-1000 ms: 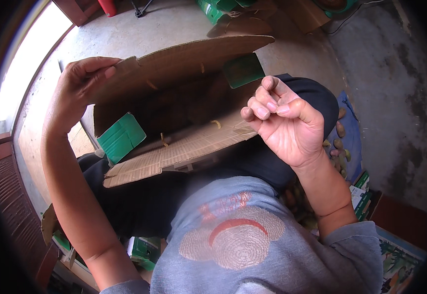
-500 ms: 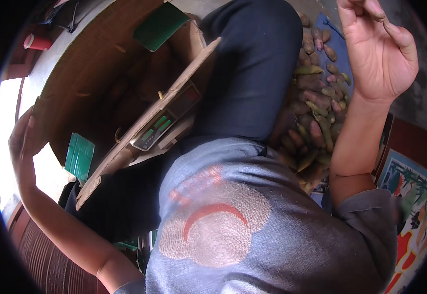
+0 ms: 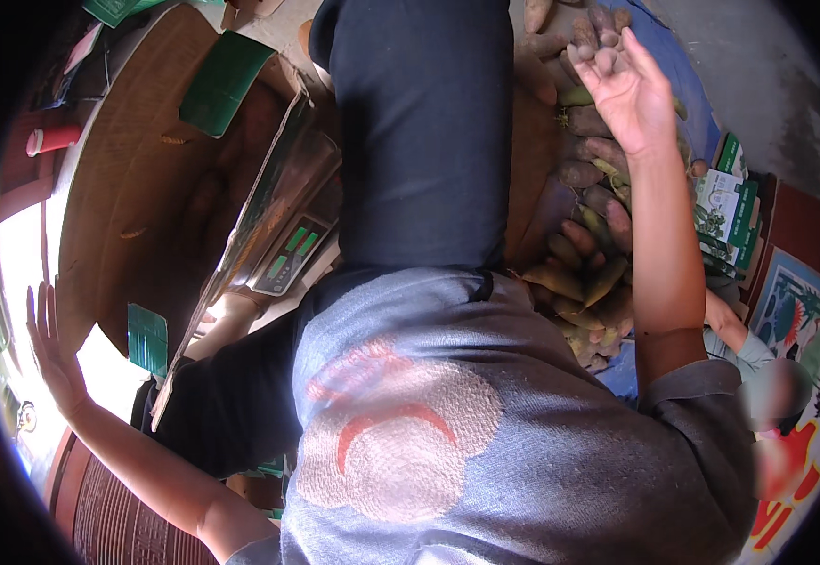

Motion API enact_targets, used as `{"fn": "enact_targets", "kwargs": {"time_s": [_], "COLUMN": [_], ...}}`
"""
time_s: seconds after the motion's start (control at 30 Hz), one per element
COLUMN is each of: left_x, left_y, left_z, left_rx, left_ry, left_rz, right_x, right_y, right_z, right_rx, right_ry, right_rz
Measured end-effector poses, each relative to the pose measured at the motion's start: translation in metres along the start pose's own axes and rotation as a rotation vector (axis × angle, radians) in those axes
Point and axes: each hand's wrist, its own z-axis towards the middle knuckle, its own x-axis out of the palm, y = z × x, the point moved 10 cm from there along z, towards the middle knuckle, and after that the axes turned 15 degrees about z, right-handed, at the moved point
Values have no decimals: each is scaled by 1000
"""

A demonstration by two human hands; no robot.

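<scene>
My left hand is open, its fingers spread beside the outer wall of a large cardboard box. Whether it touches the wall I cannot tell. Over on the right, my right hand is at the far part of a pile of elongated tubers, reddish-brown and greenish, like sweet potatoes. Its fingers are apart and partly bent, with a few tubers right at their tips; no tuber is plainly gripped. The box's shadowed inside holds dim roundish shapes that are hard to make out.
Behind the box's near flap lies a scale with lit green displays. My dark-trousered leg separates box and pile. A blue sheet lies under the tubers. Another person's arm shows at right, near a green-and-white carton.
My right hand has come down and leftward to the tubers. My left hand has left the box's rim and spread its fingers. The view has shifted, bringing another person into sight at right.
</scene>
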Motion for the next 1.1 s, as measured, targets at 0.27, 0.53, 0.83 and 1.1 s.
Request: {"fn": "enact_targets", "kwargs": {"time_s": [0.27,0.53,0.83,1.1], "left_x": [4,-49,-121,-116], "left_y": [-9,29,73,144], "left_z": [-8,-19,-64,-53], "left_rx": [-142,-196,-369,-468], "left_ry": [-243,-315,-496,-450], "left_rz": [-225,-111,-68,-188], "right_x": [-120,-212,-295,-353], "right_y": [-19,-100,-111,-76], "right_z": [51,137,254,275], "right_rx": [25,35,57,5], "right_ry": [-192,-158,-238,-272], "right_rz": [-479,-1178,-1620,-1709]}}
